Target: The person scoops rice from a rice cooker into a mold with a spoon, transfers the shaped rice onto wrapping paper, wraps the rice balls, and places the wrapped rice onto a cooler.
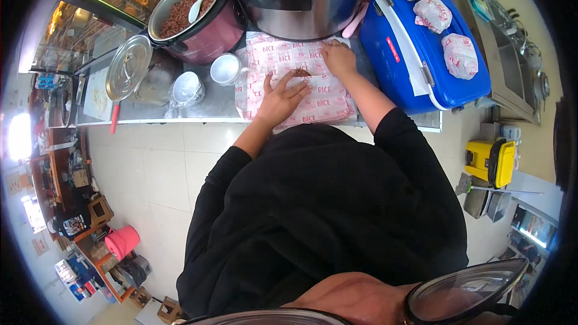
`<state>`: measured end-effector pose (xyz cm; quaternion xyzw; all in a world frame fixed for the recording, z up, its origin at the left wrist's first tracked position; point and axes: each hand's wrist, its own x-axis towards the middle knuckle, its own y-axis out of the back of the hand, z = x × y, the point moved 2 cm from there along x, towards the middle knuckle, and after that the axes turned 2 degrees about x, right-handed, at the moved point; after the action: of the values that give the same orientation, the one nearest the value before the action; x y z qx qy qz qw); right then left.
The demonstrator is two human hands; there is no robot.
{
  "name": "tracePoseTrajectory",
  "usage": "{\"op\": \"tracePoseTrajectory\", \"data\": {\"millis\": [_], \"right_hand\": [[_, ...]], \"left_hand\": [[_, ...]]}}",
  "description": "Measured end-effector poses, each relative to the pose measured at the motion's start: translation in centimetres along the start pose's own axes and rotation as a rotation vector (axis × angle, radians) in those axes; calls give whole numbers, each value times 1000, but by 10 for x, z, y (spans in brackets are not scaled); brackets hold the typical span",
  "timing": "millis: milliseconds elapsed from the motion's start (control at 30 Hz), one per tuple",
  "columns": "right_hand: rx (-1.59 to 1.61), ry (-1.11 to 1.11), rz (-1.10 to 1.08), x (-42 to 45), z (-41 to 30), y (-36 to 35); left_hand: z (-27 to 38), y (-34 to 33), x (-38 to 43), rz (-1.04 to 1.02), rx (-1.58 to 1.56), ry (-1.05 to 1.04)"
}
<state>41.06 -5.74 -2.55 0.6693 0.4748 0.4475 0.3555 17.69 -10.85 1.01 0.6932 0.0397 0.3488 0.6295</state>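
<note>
Printed wrapping paper (316,99) lies in a stack on the metal counter before me. A mound of brown rice (301,73) shows on it, partly covered by a folded sheet. My left hand (282,99) rests on the paper just below the rice, fingers spread. At the paper's upper right edge, my right hand (338,58) touches the sheet with fingers bent; whether it pinches the edge is unclear. Two white cups, one (225,68) nearer the paper and one (187,88) farther left in clear plastic, stand left of it. A pink cooker pot (203,36) holds brown rice and a white paddle (201,2).
Behind the paper stands a large rice cooker (289,20). Several wrapped bundles, one of them (459,56) nearest me, sit on a blue cooler (406,76) at right. A glass lid (128,67) leans at left, near a red-handled tool (115,117) and a white board (97,95).
</note>
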Motion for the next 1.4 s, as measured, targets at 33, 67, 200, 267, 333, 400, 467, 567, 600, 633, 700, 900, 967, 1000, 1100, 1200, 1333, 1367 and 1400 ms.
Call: {"op": "tracePoseTrajectory", "data": {"millis": [33,67,200,267,333,400,467,567,600,633,700,900,967,1000,1100,1200,1333,1367,1400], "right_hand": [[-89,41,-27,-1,3,-8],[-178,81,-53,-2,7,-16],[-81,95,-69,-2,2,-19],[-20,87,-102,0,2,-17],[39,77,-133,2,1,-14],[158,112,-37,2,-3,-10],[321,191,-60,4,-18,6],[641,259,-95,7,-8,6],[911,79,-218,9,-10,6],[1173,-111,-342,10,-13,5],[1068,-120,-401,14,-36,22],[364,111,-498,32,-33,33],[124,263,-328,30,-51,58],[136,335,-187,28,-47,65],[-39,525,-114,24,-56,94],[-61,518,-262,13,-59,89],[59,360,-377,-3,-84,111],[22,272,-429,-5,-83,113],[17,291,-421,-4,-76,110]], "left_hand": [[0,0,3,9,-25,-11],[-1,-1,7,18,-50,-22],[-13,-10,14,9,-229,92],[-17,-16,17,7,-298,208],[-22,-26,16,7,-370,318],[-29,-38,10,-1,-446,597],[-38,-47,0,-80,-472,648],[-41,-51,10,-176,-540,650],[-42,-52,12,-181,-562,640],[-40,-53,13,-181,-562,640],[-42,-50,10,10,-409,642],[-41,-34,30,-125,-193,567],[-45,-39,20,-71,-78,524],[-43,-41,23,-87,-8,469],[-32,-32,27,-59,59,470],[-29,-24,22,136,66,406],[-27,-22,17,199,73,375],[-27,-23,17,213,85,386],[-28,-24,18,205,68,387]]}}
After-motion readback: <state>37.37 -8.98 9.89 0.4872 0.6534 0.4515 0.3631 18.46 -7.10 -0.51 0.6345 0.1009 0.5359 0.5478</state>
